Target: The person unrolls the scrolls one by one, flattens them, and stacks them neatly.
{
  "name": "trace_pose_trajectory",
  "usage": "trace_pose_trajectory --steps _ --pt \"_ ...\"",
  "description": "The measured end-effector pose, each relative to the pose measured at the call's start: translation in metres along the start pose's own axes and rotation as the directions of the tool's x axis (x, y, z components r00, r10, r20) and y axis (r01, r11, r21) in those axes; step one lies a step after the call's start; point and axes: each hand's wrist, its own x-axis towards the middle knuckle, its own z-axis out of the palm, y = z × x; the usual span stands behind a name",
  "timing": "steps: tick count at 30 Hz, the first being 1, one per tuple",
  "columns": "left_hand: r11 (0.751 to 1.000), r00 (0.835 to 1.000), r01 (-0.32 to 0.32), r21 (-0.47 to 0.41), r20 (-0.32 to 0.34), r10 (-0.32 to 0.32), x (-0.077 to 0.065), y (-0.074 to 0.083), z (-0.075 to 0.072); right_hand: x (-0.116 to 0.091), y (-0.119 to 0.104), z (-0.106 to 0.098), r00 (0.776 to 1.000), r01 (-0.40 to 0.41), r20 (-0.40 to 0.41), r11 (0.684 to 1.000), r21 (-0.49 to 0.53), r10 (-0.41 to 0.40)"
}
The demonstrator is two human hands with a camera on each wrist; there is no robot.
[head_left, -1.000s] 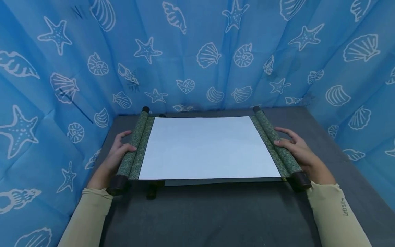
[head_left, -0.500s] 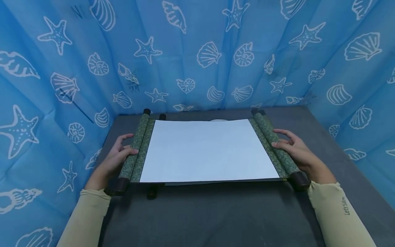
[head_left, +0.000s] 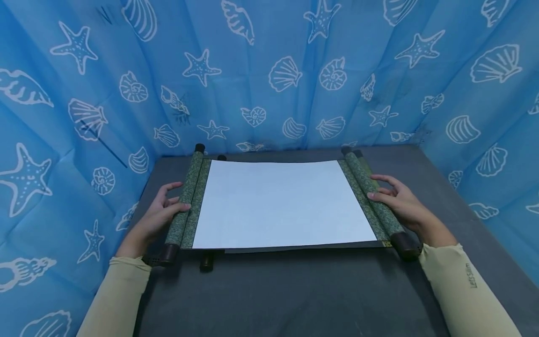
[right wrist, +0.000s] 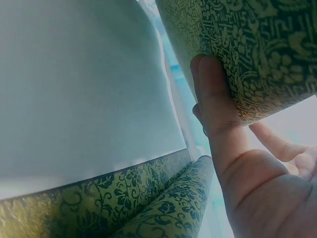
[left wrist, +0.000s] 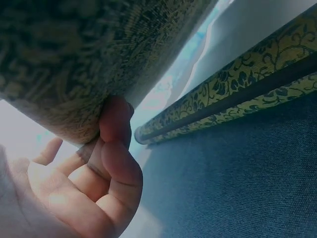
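In the head view a hanging scroll with blank white paper is spread between two rollers covered in green patterned cloth and capped with dark knobs. My left hand grips the left roller, thumb on top. On the far side my right hand holds the right roller between thumb and fingers. Beneath lies a second scroll, mostly hidden, with yellow-green floral cloth; its left roller shows in the left wrist view and its right roller in the right wrist view.
A dark grey cloth covers the table. One dark knob of the lower scroll pokes out at the front left. Blue curtains with shell and starfish prints enclose the back and both sides.
Both hands have shifted slightly inward, bringing the held rollers a little closer together. The paper's far edge dipped, then rose a little, and more of the lower scroll shows behind the right roller.
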Motion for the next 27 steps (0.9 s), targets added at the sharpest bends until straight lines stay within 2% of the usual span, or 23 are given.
trace_pose_trajectory --steps 14,19,27 --pt "0.999 1.000 0.014 0.051 0.016 -0.015 0.006 -0.001 0.002 0.003 0.003 -0.002 1.000 -0.005 0.004 0.999 -0.043 0.005" --pt "0.998 1.000 0.014 0.056 0.024 -0.016 0.009 -0.003 0.004 0.002 0.004 -0.004 1.000 0.002 -0.002 0.996 -0.094 -0.002" --pt "0.992 0.998 0.047 0.115 0.031 -0.051 0.012 -0.007 0.008 -0.001 0.005 -0.005 1.000 0.005 0.002 0.982 -0.190 -0.005"
